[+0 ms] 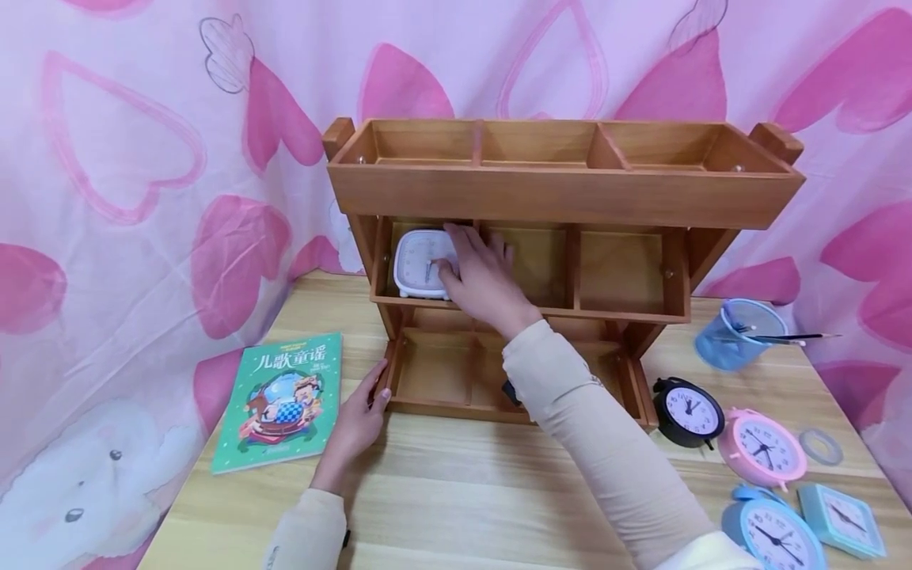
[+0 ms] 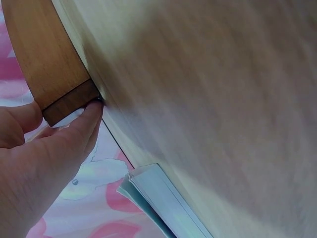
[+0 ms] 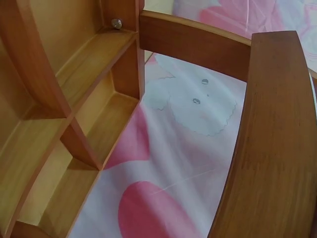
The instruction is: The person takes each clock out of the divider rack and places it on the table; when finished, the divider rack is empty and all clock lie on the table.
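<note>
Steadying the wooden shelf rack (image 1: 563, 190) | left hand (image 1: 354, 423) flat, fingers straight against its lower left post | beyond, right hand (image 1: 480, 277) curled around white clock (image 1: 420, 265) in middle tier's left compartment | advice: ease clock level, keep left-hand pressure constant.

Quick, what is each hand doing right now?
Left hand: open, fingers resting against the wooden shelf at its bottom left corner.
Right hand: gripping the white clock in the middle tier.
</note>
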The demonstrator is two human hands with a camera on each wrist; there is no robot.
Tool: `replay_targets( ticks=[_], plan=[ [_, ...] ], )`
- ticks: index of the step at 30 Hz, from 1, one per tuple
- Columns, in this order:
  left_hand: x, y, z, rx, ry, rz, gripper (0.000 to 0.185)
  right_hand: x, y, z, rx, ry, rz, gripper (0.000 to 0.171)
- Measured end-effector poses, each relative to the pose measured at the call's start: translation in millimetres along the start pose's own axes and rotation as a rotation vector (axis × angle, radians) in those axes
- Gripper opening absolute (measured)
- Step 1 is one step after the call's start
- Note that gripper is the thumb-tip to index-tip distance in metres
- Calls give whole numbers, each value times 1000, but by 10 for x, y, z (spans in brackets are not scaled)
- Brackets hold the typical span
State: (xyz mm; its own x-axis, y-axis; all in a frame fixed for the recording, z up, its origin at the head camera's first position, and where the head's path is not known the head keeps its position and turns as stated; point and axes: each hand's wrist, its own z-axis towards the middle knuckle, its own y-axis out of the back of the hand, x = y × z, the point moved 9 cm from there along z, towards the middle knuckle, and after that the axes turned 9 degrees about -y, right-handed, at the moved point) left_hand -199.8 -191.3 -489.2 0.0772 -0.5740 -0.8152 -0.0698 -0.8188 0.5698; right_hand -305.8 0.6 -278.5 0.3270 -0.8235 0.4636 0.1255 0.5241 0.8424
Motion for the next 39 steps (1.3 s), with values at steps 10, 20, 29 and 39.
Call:
replay_targets(
  ticks=[10,20,29,39],
  plan=[
    [-22,5,-5,-8,-11,-8,51,59,23,25,9,8,-29,52],
    [-21,6,0,-10,-13,-5,51,65,49,48,7,35,63,52],
    [-60,18,4,-11,-26,-6,51,69,79,50,5,73,103,51],
    [-70,29,-23,-36,-48,-2,51,-18,130,14,-72,-38,309,39]
  ],
)
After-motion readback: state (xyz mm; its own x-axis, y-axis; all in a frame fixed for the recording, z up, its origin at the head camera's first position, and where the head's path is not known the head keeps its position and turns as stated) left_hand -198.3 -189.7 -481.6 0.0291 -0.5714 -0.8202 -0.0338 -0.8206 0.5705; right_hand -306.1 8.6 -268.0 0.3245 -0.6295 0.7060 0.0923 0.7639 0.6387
